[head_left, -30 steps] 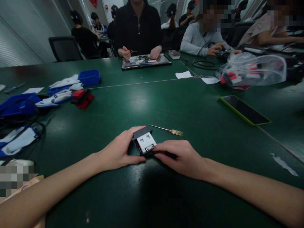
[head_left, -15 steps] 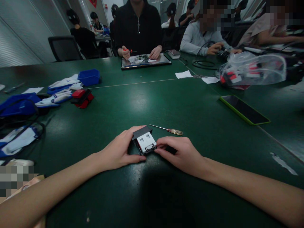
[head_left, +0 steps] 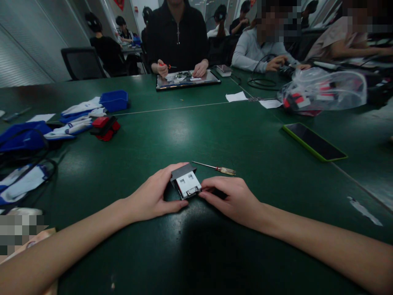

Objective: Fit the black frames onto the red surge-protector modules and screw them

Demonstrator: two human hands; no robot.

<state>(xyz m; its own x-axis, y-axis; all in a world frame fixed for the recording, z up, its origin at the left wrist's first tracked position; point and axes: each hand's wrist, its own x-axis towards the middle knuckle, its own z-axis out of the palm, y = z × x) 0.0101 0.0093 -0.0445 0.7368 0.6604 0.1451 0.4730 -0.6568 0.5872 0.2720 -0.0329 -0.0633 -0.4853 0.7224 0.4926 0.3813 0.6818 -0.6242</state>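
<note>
A small black-and-white box (head_left: 188,184) sits tilted on the green table. Its white face has two square holes and a small metal catch at the lower edge, and a dark flap runs along its top. My left hand (head_left: 158,192) grips the box from the left, fingers behind it and thumb at the lower corner. At the right edge, my right hand (head_left: 230,198) has thumb and forefinger pinched against the lower corner; the fingertips are partly hidden. Just beyond the box lies a screwdriver (head_left: 225,170) with a clear yellowish handle.
A green-cased phone (head_left: 315,141) lies right. Leftward are a red-and-black block (head_left: 105,128), gloves (head_left: 72,125) and a blue tray (head_left: 114,101). A clear plastic bag (head_left: 344,88) stands back right. Across the table, a person works on a flat panel (head_left: 187,82) with an orange-handled screwdriver.
My right fingertips have drawn back slightly from the box's lower front edge to its right corner. My left hand and the box have stayed put.
</note>
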